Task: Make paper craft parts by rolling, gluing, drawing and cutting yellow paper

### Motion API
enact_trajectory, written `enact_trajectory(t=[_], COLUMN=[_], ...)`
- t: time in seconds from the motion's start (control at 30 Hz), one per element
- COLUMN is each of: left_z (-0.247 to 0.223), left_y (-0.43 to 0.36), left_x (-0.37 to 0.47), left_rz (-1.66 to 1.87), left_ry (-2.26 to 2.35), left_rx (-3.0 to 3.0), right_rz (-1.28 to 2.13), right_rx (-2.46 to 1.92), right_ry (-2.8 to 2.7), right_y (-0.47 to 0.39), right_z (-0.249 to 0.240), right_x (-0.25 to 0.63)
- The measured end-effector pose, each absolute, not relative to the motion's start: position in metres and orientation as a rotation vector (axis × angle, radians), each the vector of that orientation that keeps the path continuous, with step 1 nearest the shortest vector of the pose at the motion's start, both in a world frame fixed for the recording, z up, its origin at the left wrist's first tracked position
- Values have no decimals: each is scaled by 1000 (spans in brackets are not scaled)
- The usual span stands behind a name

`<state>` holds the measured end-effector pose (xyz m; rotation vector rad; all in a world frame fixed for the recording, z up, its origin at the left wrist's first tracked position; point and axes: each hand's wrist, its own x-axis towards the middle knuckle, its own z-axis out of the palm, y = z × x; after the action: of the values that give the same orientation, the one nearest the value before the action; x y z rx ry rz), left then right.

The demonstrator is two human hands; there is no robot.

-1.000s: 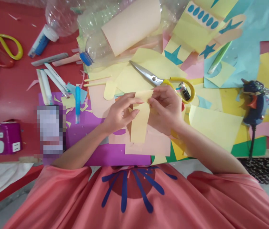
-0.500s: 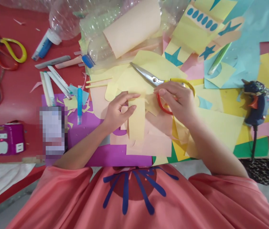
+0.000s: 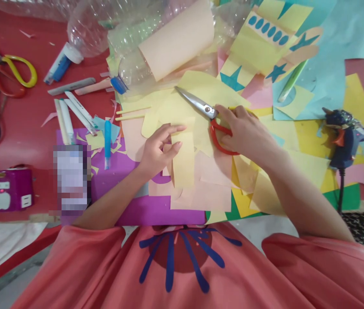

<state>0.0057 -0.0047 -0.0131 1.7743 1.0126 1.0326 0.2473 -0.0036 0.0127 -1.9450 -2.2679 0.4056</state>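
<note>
Pale yellow paper, a folded-looking strip [image 3: 184,165], sits near the middle of the table [image 3: 23,141], over peach paper [image 3: 215,195]. The left hand [image 3: 157,150] has a narrow grip on its left edge, thumb in front, probably to steady it without covering its face. The right hand [image 3: 249,135] lies over the handles of the scissors [image 3: 197,103]; whether its grip is closed, I cannot tell. Their blades point far left, so the handles sit within easy reach. Markers [image 3: 66,122] lie left, a glue gun [image 3: 346,143] right, both leaving working room.
</note>
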Motion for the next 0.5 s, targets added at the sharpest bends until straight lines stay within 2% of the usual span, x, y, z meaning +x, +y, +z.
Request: enact_trajectory(t=[0.17,0.37,0.5], left_z=[-12,-16,-21], left_y=[-4,-3,-2], left_x=[6,5,5], left_rz=[1046,1088,1120], left_ry=[1012,976,919], left_rx=[1774,1753,1670], right_rz=[423,617,527], right_rx=[-2037,-1916,-1826], right_ry=[-2104,-2010,-2084], right_y=[5,-2,-17], right_z=[13,34,48], right_x=[242,256,270])
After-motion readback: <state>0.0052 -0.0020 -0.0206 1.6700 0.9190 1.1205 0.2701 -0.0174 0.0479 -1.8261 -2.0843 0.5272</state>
